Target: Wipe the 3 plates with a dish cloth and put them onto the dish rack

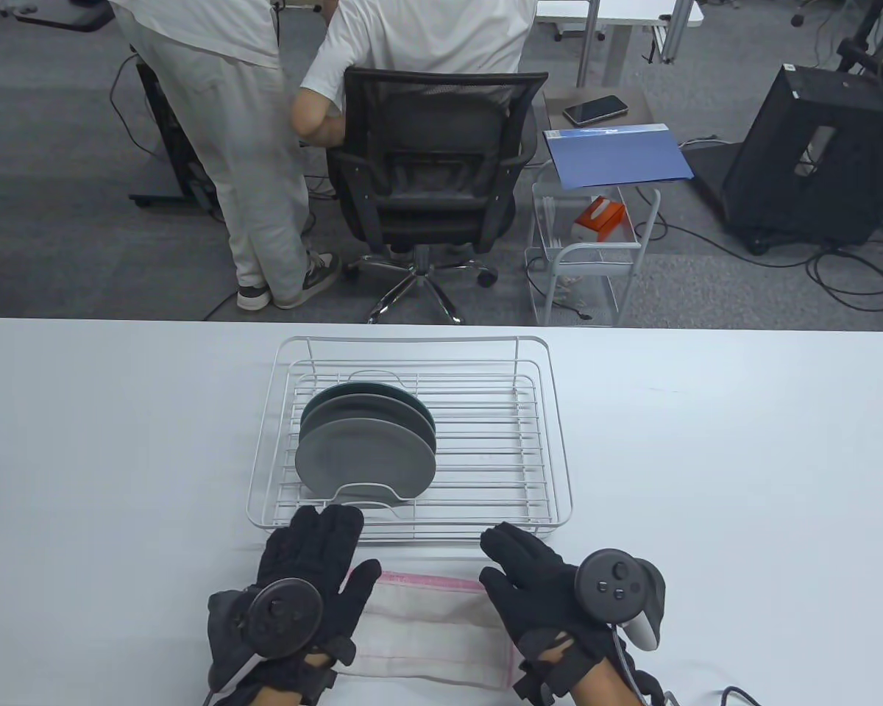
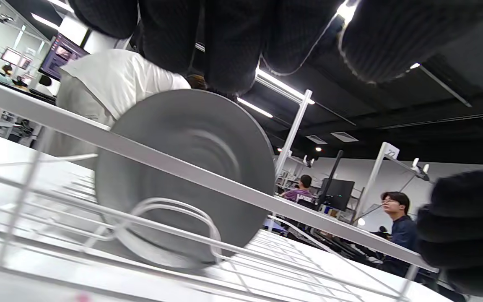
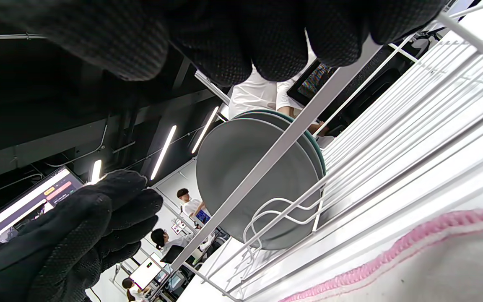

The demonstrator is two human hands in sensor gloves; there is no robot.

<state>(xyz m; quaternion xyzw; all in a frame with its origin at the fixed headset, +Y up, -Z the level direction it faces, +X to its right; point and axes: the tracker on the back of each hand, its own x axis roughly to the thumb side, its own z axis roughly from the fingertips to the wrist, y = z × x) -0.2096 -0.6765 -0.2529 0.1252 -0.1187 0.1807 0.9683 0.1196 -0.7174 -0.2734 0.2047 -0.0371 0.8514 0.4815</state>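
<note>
White table (image 1: 706, 441) (grey-carpeted office behind)

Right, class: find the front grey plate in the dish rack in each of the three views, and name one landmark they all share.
Table view: front plate stands on edge in the rack's left half, just beyond the left hand.
Left wrist view: plate fills the centre-left, behind the rail.
Right wrist view: plate sits at centre, crossed by the rail.
Shared landmark: the white wire rack and its looped plate holder.
</note>
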